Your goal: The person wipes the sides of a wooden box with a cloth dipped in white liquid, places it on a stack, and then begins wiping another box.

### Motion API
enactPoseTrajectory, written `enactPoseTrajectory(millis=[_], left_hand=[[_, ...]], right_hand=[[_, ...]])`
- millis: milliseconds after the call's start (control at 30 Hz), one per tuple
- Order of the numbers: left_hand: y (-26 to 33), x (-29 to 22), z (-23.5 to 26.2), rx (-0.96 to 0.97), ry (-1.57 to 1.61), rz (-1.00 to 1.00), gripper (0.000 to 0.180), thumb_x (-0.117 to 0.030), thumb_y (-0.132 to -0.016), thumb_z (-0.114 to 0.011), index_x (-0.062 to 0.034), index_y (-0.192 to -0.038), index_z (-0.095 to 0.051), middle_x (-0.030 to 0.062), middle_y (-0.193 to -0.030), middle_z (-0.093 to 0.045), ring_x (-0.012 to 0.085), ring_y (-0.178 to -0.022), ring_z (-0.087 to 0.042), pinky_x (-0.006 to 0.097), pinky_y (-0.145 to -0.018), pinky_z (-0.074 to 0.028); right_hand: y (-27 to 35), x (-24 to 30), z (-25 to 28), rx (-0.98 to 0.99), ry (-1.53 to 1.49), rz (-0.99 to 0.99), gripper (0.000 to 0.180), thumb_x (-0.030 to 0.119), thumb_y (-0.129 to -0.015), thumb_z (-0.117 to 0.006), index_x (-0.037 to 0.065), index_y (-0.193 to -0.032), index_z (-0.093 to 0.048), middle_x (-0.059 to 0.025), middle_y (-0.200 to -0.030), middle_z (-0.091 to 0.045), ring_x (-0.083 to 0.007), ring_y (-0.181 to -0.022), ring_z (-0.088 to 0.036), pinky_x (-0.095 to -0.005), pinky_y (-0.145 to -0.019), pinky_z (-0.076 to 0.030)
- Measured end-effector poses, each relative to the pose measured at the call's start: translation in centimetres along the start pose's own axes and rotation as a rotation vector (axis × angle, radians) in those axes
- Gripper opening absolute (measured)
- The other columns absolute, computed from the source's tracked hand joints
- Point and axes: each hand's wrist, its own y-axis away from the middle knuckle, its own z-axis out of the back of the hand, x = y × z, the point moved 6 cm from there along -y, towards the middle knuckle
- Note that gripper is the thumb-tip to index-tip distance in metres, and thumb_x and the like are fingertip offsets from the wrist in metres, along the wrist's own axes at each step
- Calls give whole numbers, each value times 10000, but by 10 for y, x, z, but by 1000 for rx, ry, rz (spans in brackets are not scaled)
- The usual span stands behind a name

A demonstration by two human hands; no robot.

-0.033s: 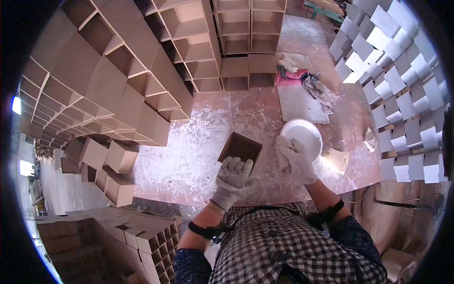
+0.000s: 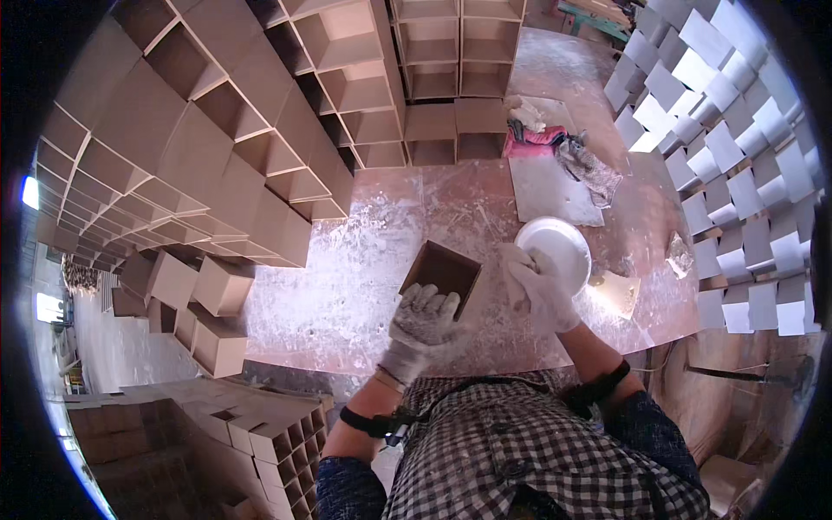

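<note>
My left hand (image 2: 423,322), in a whitish, dusty work glove, grips the near wall of a small brown open box (image 2: 446,270). Its fingers curl over the edge, and the dark inside of the box faces up. To the right, my right hand (image 2: 549,299), also gloved in white, is closed beside the left rim of a round white bowl (image 2: 579,250). A pale wad seems to be in its fingers, but glove and wad blend together, so I cannot make out what it is.
Stacked brown boxes (image 2: 234,178) wall the left and back of the powder-dusted table (image 2: 347,303). Loose boxes (image 2: 217,286) lie at its left edge. Pale panels (image 2: 728,147) rise on the right. Pink and patterned cloths (image 2: 581,165) lie on a board (image 2: 537,191); a cream scrap (image 2: 617,293) lies near the bowl.
My left hand has shifted slightly up and to the left at the box's near wall. My right hand has moved a little left, toward the box. The box stays in place.
</note>
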Motion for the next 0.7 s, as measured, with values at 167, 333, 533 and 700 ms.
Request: enactPoseTrajectory(millis=[167,333,533,700], left_hand=[[21,26,-4,66,-78,-161,381,-285,-713,-658,-82,-1028,-585,64,-859,-585,236,-873,-554,411,-963,-380],[21,28,-16,81,-38,-122,338,-230,-692,-648,-94,-993,-581,54,-852,-570,228,-852,-555,415,-976,-372],[19,29,-17,83,-46,-127,303,-208,-691,-645,-96,-964,-577,48,-822,-556,235,-830,-553,415,-979,-374],[22,30,-14,23,20,-113,322,-187,-668,-647,-97,-969,-579,49,-829,-560,237,-834,-556,421,-986,-370]], right_hand=[[-14,24,-54,-57,284,-50,151,197,-946,-524,60,-954,-585,-27,-723,-557,-156,-666,-554,-277,-564,-471],[-6,-30,-49,-140,700,487,158,189,-920,-565,38,-962,-587,-9,-722,-567,-135,-664,-551,-281,-597,-468],[45,-18,-67,87,532,378,219,214,-902,-606,28,-1017,-615,-73,-794,-625,-124,-687,-556,-296,-633,-473],[-13,-5,-42,-158,465,9,283,270,-938,-565,-4,-980,-620,-58,-772,-637,-107,-687,-529,-282,-665,-461]])
